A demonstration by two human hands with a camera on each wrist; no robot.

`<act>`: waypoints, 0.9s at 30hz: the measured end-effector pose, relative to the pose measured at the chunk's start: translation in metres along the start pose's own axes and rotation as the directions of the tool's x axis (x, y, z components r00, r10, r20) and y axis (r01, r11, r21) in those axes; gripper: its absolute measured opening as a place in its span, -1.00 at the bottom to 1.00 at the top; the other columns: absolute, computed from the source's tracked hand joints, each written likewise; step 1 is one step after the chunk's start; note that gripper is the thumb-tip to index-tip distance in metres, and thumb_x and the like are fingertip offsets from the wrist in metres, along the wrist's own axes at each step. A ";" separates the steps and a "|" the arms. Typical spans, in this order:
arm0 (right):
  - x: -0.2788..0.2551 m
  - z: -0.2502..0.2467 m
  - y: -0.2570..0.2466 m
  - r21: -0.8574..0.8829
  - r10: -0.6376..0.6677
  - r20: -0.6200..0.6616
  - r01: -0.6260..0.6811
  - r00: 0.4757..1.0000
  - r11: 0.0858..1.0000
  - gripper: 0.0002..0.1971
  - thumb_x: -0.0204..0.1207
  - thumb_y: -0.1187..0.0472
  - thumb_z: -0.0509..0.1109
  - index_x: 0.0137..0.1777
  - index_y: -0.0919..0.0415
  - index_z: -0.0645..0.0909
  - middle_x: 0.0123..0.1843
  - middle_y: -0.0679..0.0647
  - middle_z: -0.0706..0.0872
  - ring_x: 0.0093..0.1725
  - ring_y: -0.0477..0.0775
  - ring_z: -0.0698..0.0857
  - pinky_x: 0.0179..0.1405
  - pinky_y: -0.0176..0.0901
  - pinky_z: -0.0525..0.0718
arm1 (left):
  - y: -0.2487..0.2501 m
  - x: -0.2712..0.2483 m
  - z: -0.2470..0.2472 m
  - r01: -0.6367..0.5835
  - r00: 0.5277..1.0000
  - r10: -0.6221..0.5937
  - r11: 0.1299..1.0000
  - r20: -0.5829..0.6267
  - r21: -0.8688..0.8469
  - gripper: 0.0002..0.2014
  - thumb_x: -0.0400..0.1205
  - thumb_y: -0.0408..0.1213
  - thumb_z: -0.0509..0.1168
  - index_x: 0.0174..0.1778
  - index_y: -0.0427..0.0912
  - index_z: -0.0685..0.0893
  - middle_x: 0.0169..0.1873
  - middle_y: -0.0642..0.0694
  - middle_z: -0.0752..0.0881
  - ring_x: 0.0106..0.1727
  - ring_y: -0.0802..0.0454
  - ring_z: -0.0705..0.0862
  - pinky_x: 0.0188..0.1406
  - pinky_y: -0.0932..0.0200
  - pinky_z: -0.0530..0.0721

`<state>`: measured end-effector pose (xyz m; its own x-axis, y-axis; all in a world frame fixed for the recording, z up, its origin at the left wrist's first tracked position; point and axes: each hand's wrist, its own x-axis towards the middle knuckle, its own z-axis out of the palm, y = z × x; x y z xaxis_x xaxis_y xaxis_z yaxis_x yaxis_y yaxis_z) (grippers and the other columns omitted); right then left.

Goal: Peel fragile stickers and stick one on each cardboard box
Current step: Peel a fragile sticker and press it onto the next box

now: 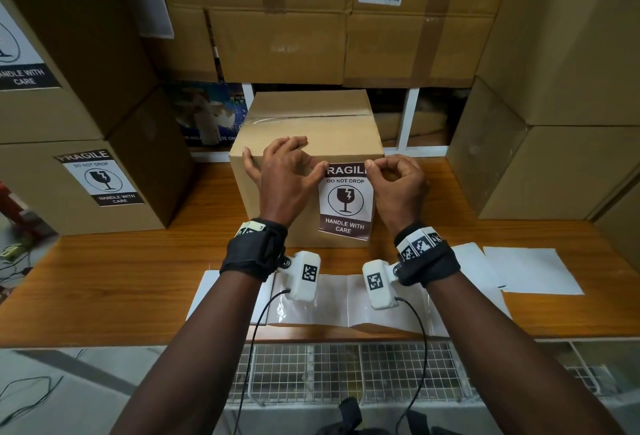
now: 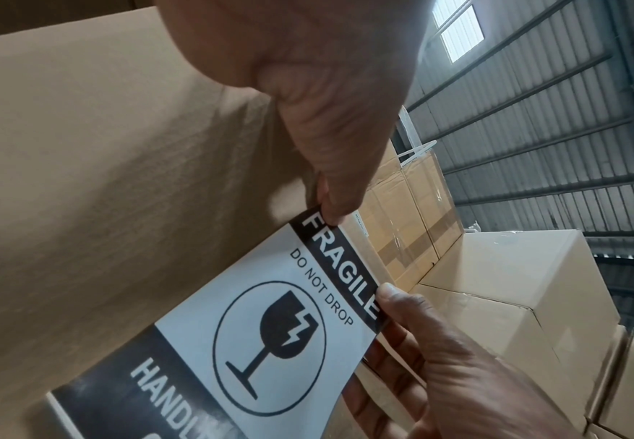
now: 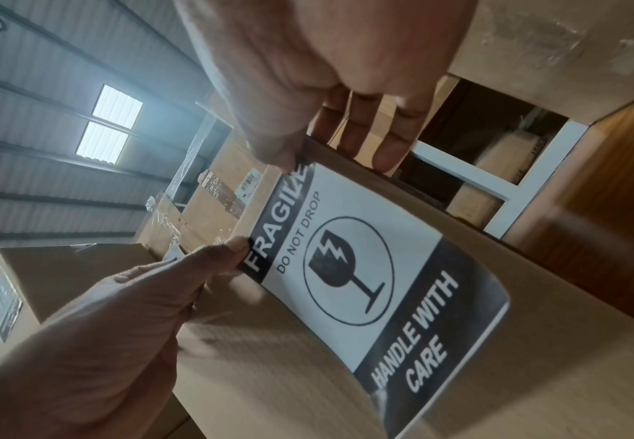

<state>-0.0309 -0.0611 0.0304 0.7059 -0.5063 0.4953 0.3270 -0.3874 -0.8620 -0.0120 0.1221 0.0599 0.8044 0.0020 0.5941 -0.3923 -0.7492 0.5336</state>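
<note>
Both hands pinch the fragile sticker's [image 1: 346, 200] top corners, left hand [image 1: 287, 174] at ten o'clock, right hand [image 1: 398, 185] at two, against the cardboard box [image 1: 277, 122] front. Its lower edge seems unstuck; uneven pressing could crease it or set it crooked.

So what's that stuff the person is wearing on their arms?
Both arms are bare, no sleeves. Each wrist has a black strap with black-and-white square code tags. A small white camera box with its own code hangs from each strap, trailing a thin black cable.
</note>
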 end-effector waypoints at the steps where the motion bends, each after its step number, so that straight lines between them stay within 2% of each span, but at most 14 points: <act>1: 0.000 -0.001 0.000 0.014 0.012 0.004 -0.012 1.000 1.000 -0.83 0.54 0.14 0.58 -0.03 0.14 0.64 -0.02 0.07 0.75 -0.05 -0.01 0.78 -0.15 -0.17 0.83 | 0.000 0.000 0.001 0.006 1.000 -0.006 1.000 -0.004 0.000 -0.79 0.58 0.07 0.50 -0.24 0.14 0.63 0.37 0.11 0.71 0.54 0.02 0.49 0.65 -0.42 -0.19; 3: 0.001 -0.003 -0.001 0.071 0.030 0.032 -0.032 0.999 0.997 -0.73 0.53 0.15 0.59 0.08 0.13 0.56 -0.05 0.00 0.73 -0.05 -0.02 0.79 -0.16 -0.05 0.85 | -0.002 0.000 0.003 0.011 1.000 -0.011 1.000 -0.017 0.006 -0.77 0.57 0.10 0.50 -0.24 0.11 0.64 0.36 0.12 0.71 0.53 0.03 0.50 0.66 -0.38 -0.17; 5: 0.003 -0.004 0.001 0.060 0.006 0.075 -0.010 0.997 0.998 -0.61 0.53 0.14 0.59 0.27 0.15 0.54 0.00 -0.05 0.69 -0.02 -0.08 0.76 -0.14 -0.20 0.83 | -0.006 0.001 0.004 0.010 0.999 -0.009 1.000 -0.030 0.019 -0.73 0.55 0.14 0.49 -0.14 0.02 0.72 0.34 0.12 0.72 0.51 0.06 0.52 0.66 -0.37 -0.10; 6: 0.004 -0.003 0.001 0.008 -0.024 0.100 0.023 0.995 1.000 -0.50 0.51 0.09 0.61 0.38 0.16 0.53 0.06 -0.02 0.67 0.02 -0.08 0.73 -0.12 -0.31 0.79 | -0.009 0.001 0.005 0.007 0.999 -0.006 1.000 -0.038 0.017 -0.69 0.55 0.15 0.49 -0.05 -0.02 0.75 0.32 0.11 0.73 0.50 0.06 0.53 0.66 -0.37 -0.07; 7: 0.005 -0.001 0.003 -0.060 -0.051 0.127 0.059 0.991 0.996 -0.39 0.47 -0.02 0.62 0.45 0.13 0.51 0.16 0.04 0.64 0.10 -0.02 0.70 -0.08 -0.32 0.77 | -0.011 0.001 0.006 0.002 0.999 -0.002 1.000 -0.048 0.007 -0.66 0.55 0.14 0.50 0.02 -0.04 0.76 0.30 0.09 0.74 0.49 0.05 0.55 0.65 -0.37 -0.04; 9: 0.006 0.007 0.004 -0.185 -0.059 0.158 0.088 0.986 0.979 -0.20 0.32 -0.34 0.55 0.49 0.04 0.50 0.30 0.12 0.54 0.23 0.12 0.63 0.03 -0.05 0.80 | -0.013 0.000 0.005 -0.006 0.998 0.004 1.000 -0.067 -0.027 -0.66 0.55 0.12 0.51 0.07 -0.01 0.71 0.26 0.09 0.76 0.45 0.04 0.58 0.63 -0.36 0.00; 11: 0.005 0.015 0.004 -0.255 -0.045 0.142 0.081 0.989 0.963 -0.10 0.20 -0.50 0.47 0.45 0.04 0.50 0.32 0.13 0.53 0.25 0.14 0.60 0.03 0.12 0.80 | -0.014 0.000 0.004 -0.021 0.997 0.018 0.999 -0.080 -0.041 -0.70 0.56 0.09 0.51 0.05 0.02 0.66 0.24 0.10 0.76 0.42 0.03 0.60 0.62 -0.34 0.03; 12: 0.006 0.016 0.004 -0.267 -0.048 0.134 0.083 0.990 0.960 -0.11 0.20 -0.49 0.49 0.43 0.07 0.52 0.31 0.14 0.54 0.23 0.14 0.60 0.03 0.15 0.79 | -0.014 0.000 0.004 -0.028 0.996 0.025 0.999 -0.081 -0.041 -0.72 0.57 0.08 0.50 0.05 0.03 0.65 0.24 0.09 0.76 0.42 0.02 0.60 0.62 -0.33 0.03; 14: 0.009 0.014 0.003 -0.237 -0.073 0.138 0.105 0.988 0.966 -0.23 0.30 -0.32 0.61 0.39 0.15 0.57 0.29 0.18 0.58 0.21 0.15 0.61 0.03 0.09 0.78 | -0.017 0.001 0.003 -0.042 0.996 0.039 0.998 -0.078 -0.037 -0.73 0.59 0.08 0.48 0.07 0.05 0.65 0.24 0.11 0.76 0.41 0.04 0.61 0.61 -0.33 0.04; 17: 0.018 -0.003 0.012 -0.124 -0.146 0.202 0.173 0.969 0.977 -0.48 0.51 0.04 0.61 0.38 0.30 0.65 0.18 0.20 0.65 0.08 0.00 0.64 -0.04 -0.31 0.70 | -0.021 0.002 0.003 -0.062 0.995 0.061 0.998 -0.073 -0.011 -0.71 0.60 0.10 0.46 0.15 0.07 0.68 0.24 0.13 0.76 0.39 0.05 0.63 0.59 -0.35 0.06; 19: 0.025 -0.015 0.019 -0.074 -0.213 0.246 0.238 0.946 0.969 -0.57 0.60 0.15 0.53 0.40 0.34 0.66 0.08 0.12 0.64 -0.03 -0.18 0.60 -0.10 -0.52 0.63 | -0.022 0.002 0.003 -0.079 0.994 0.079 0.997 -0.073 -0.003 -0.70 0.62 0.08 0.44 0.21 0.09 0.70 0.25 0.14 0.76 0.41 0.05 0.62 0.59 -0.34 0.05; 20: 0.028 -0.019 0.022 -0.060 -0.243 0.265 0.268 0.933 0.962 -0.59 0.62 0.17 0.50 0.41 0.34 0.66 0.05 0.09 0.63 -0.05 -0.19 0.60 -0.10 -0.55 0.62 | -0.022 0.001 0.003 -0.091 0.993 0.091 0.996 -0.075 -0.001 -0.70 0.64 0.08 0.43 0.24 0.09 0.71 0.26 0.13 0.76 0.42 0.05 0.61 0.59 -0.33 0.04; 25: 0.031 -0.018 0.030 -0.126 -0.347 0.302 0.398 0.888 0.909 -0.59 0.66 0.12 0.44 0.43 0.31 0.65 0.03 0.18 0.68 -0.01 0.01 0.64 -0.12 -0.43 0.61 | -0.020 0.001 0.006 -0.082 0.993 0.083 0.996 -0.080 0.020 -0.55 0.62 0.28 0.32 0.28 0.09 0.73 0.31 0.07 0.74 0.46 0.02 0.57 0.60 -0.30 0.03; 27: 0.031 -0.017 0.037 -0.185 -0.386 0.339 0.463 0.858 0.867 -0.53 0.68 0.01 0.37 0.49 0.27 0.61 0.04 0.27 0.69 -0.05 0.11 0.67 -0.16 -0.23 0.68 | -0.013 0.002 0.009 -0.055 0.995 0.060 0.997 -0.085 0.055 -0.47 0.58 0.39 0.28 0.25 0.09 0.74 0.31 0.10 0.74 0.45 0.01 0.56 0.60 -0.35 0.01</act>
<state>-0.0079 -0.1042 0.0154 0.6923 -0.0236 0.7212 0.4944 -0.7125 -0.4979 -0.0010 0.1261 0.0484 0.7384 0.0135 0.6742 -0.4108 -0.7838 0.4657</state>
